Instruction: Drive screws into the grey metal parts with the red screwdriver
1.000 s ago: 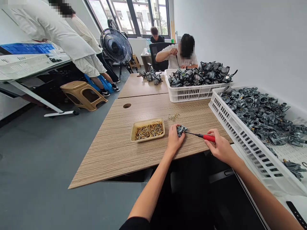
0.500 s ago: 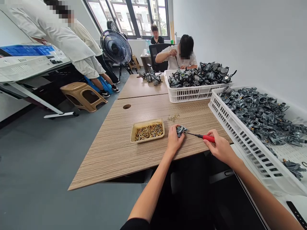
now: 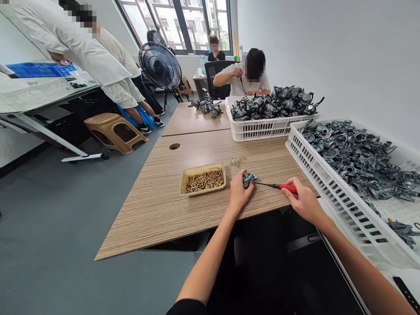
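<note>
Left hand (image 3: 240,189): fingers curled round a small grey metal part (image 3: 248,178), thumb on the near side; a firm hold.
Metal part: low over the worktop (image 3: 144,218), near its front edge, right of the tray (image 3: 205,192).
Right hand (image 3: 303,199): pinching the red handle of a screwdriver (image 3: 288,188) between thumb and fingers, shaft pointing left.
Screwdriver tip: meets the side of the part (too small to tell whether it sits in a screw head).
Stage: one part mid-work, by my reading; tool and part are together, neither put down. Finished or not, the part's own surface doesn't show it.
Brass pieces (image 3: 204,180): tray well stocked, no shortage.
Loose pile (image 3: 238,161): a few more brass-coloured bits on the wood, just beyond the left hand; whether taken out or set aside, cannot tell.
Right-hand crate (image 3: 324,175): heaped with similar grey castings (image 3: 354,148); if these await the same handling, most of the work remains.
Far crate (image 3: 238,131): piled with bulkier assemblies (image 3: 272,103), dark hoses among them; perhaps further along, unconfirmed.
Co-worker (image 3: 234,85): seated beyond that crate, holding a slim tool upright.
</note>
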Available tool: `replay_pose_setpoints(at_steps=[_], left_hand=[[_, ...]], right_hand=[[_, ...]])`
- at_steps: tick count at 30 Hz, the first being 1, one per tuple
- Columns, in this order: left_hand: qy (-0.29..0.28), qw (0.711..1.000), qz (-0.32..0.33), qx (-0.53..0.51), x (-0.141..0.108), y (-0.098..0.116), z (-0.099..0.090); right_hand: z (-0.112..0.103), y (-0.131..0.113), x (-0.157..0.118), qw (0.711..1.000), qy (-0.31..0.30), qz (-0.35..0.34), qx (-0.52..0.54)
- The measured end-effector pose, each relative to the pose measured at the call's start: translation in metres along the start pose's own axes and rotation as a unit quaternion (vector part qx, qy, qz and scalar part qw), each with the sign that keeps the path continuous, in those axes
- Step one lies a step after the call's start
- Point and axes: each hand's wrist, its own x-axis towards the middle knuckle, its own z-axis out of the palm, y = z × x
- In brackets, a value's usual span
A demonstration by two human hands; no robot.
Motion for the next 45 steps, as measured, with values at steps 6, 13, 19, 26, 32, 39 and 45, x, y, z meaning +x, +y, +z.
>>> replay_pose_setpoints(at_steps=[6, 13, 19, 26, 32, 39, 45], left_hand=[[0.042, 0.999, -0.026, 0.015, -0.001, 0.000, 0.002], [-0.040, 0.997, 0.035, -0.060, 0.002, 0.002, -0.003], [-0.042, 0.997, 0.022, -0.055, -0.001, 0.004, -0.006], [-0.119, 0.987, 0.095, -0.045, -0.004, 0.011, -0.011], [-0.117, 0.989, 0.079, -0.054, -0.005, 0.009, -0.012], [-0.120, 0.985, 0.054, -0.111, -0.003, 0.005, -0.011], [-0.116, 0.983, 0.037, -0.139, -0.004, 0.001, -0.007]], right_hand=[[-0.007, 0.015, 0.008, 0.996, 0.073, 0.022, 0.039], [0.006, 0.048, 0.025, 0.984, 0.059, 0.057, 0.158], [0.023, 0.058, 0.026, 0.946, -0.050, 0.108, 0.300], [0.032, 0.054, 0.023, 0.895, -0.147, 0.142, 0.397], [0.027, 0.050, 0.018, 0.849, -0.191, 0.198, 0.450], [0.033, 0.049, 0.015, 0.819, -0.199, 0.238, 0.482], [0.034, 0.043, 0.011, 0.821, -0.179, 0.246, 0.483]])
